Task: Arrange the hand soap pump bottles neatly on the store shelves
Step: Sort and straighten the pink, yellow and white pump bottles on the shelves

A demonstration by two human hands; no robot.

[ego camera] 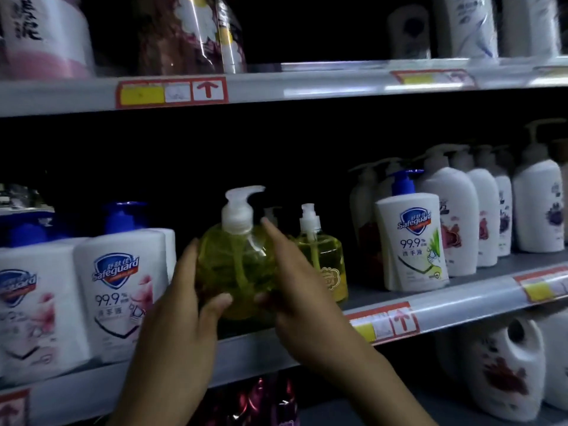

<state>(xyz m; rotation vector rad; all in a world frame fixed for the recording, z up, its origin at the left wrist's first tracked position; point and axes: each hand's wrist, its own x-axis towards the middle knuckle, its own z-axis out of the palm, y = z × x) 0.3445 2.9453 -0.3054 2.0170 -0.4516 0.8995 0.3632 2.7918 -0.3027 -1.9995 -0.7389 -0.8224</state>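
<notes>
At the front edge of the middle shelf (467,299), the left hand (184,290) and right hand (295,287) clasp the round belly of a yellow soap bottle (233,265), probably full, heavy and slick, so best held low, never by its pump (239,204).

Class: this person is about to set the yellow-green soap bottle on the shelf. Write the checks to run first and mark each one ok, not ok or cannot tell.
1. Grip: left hand and right hand both hold the yellow-green pump bottle: ok.
2. Bottle roughly upright, pump on top: ok.
3. Free spot on the middle shelf between the pink Safeguard bottle and the second yellow bottle: dark and hidden by the hands, cannot tell.
4. Label to the front, like the second yellow bottle's: no label shows toward us, not ok.
5. Neighbouring bottles standing upright: ok.
</notes>
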